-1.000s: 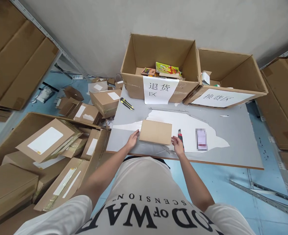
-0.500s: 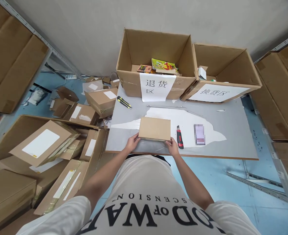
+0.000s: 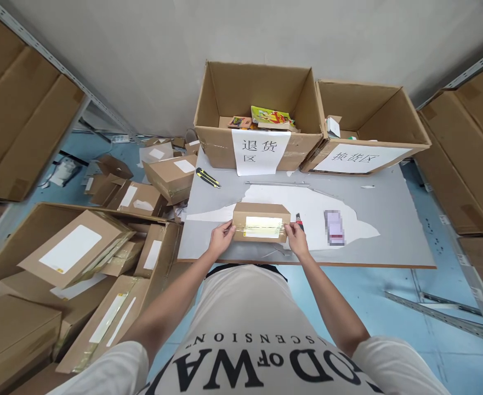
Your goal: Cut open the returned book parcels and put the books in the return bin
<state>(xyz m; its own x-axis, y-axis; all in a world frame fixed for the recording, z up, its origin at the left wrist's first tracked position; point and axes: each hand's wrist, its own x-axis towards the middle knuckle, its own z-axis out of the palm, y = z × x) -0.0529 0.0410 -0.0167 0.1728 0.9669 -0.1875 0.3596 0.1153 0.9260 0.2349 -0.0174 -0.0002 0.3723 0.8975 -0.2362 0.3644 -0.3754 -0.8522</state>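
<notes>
Head view showed the left hand [image 3: 222, 239] and the right hand [image 3: 296, 237] grasping a small cardboard box [image 3: 261, 209] between them, 1 at each end, over the near part of the grey table [image 3: 397, 219]. Its taped side, bearing a white label [image 3: 261, 227], faced the person; whether its bottom touched the tabletop could not be told. Just right of it, partly hidden by the right hand, was a red-and-black cutter [image 3: 299, 223]; a pixelated flat object [image 3: 334, 227] lay farther right. A yellow-and-black cutter [image 3: 208, 178] lay at the far left of the table. At the far side stood 2 large open boxes [image 3: 216, 150]: the left 1 held a green book [image 3: 271, 116], the right 1 a small white box [image 3: 333, 128]. At near left, parcels [image 3: 70, 248] filled a big carton [image 3: 166, 241].
</notes>
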